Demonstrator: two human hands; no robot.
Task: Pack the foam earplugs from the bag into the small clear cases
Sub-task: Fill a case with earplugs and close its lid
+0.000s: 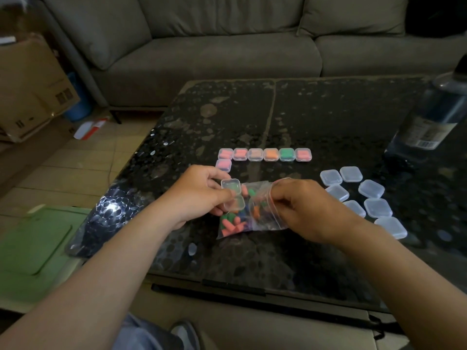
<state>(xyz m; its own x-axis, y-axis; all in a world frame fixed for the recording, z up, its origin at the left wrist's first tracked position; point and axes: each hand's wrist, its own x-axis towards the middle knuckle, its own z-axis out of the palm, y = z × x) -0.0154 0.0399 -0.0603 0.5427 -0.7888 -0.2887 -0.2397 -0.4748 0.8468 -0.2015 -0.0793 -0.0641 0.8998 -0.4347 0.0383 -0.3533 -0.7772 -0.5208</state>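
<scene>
The bag of foam earplugs has its bottom on the desk, and I see many colors inside. My right hand pinches the bag's top edge. My left hand holds an open clear case, touching the bag's left side. Behind the bag sit filled cases in a row. Right of the bag lie empty cases. Far behind them, to the bag's right, stands a bottle.

One wide-angle camera, worn on the person's head, looks forward and steeply down over the dark table, seen at close range from its near edge. The sofa lies at 12 o'clock, the tiled floor at 9 o'clock and the wearer's shoe at 6 o'clock.
</scene>
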